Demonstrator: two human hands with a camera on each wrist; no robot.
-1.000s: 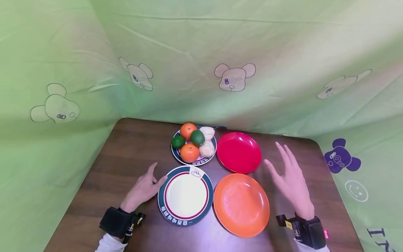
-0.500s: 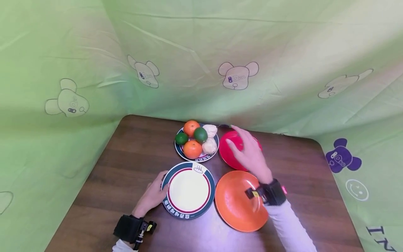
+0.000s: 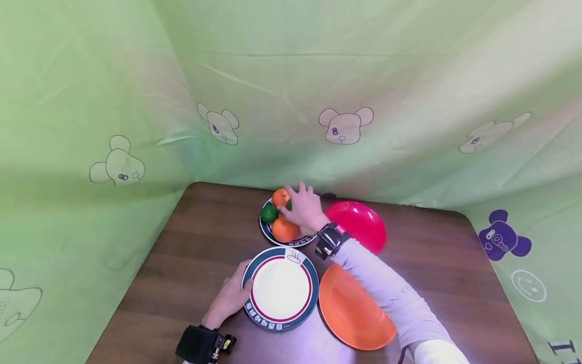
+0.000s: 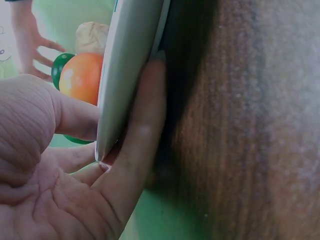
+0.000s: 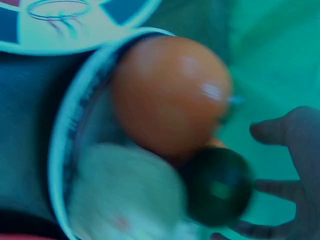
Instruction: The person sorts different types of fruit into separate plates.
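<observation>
My left hand (image 3: 230, 297) grips the left rim of a white plate with a dark blue border (image 3: 282, 288). In the left wrist view the thumb lies on the plate's upper side and fingers reach beneath its tilted edge. My right hand (image 3: 306, 208), fingers spread, hangs over a smaller plate (image 3: 265, 231) of produce at the back. Its fingertips are close around a lime (image 5: 217, 186); the right wrist view is blurred, and I cannot tell whether they touch it. That plate also bears oranges (image 3: 285, 230), another lime (image 3: 270, 213) and garlic bulbs (image 5: 127, 192), mostly hidden by the hand.
A red plate (image 3: 364, 225) lies right of the produce plate. An orange plate (image 3: 350, 308) sits in front of it, partly covered by the right sleeve (image 3: 391, 288). Green cloth (image 3: 273, 91) hangs closely behind the brown table (image 3: 182, 242).
My right hand has swept left from the table's right side, across the red plate, to the produce. My left hand has moved from beside the white plate to grip its rim.
</observation>
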